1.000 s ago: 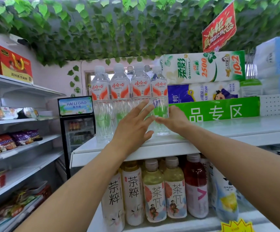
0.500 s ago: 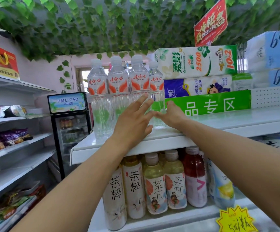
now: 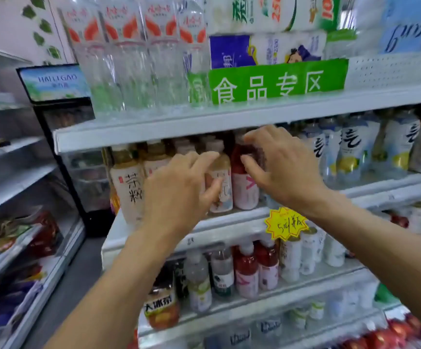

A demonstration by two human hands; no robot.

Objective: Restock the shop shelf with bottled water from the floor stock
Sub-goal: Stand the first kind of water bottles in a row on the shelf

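Clear water bottles [image 3: 138,59] upright on top shelf [image 3: 229,119]

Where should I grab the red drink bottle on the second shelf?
Grip the red bottle round its pink-labelled body, coming from the front. The top shelf hangs close over its cap, and a tea bottle crowds its left, so top or side grips look blocked.

The water bottles [image 3: 133,59] are clear, glossy plastic with shiny printed labels; the shelf [image 3: 229,124] looks like smooth white-painted metal; the tissue packs [image 3: 267,49] wear glossy plastic film; the green sign [image 3: 277,81] is sleek; the yellow price tag [image 3: 286,224] is matt paper.
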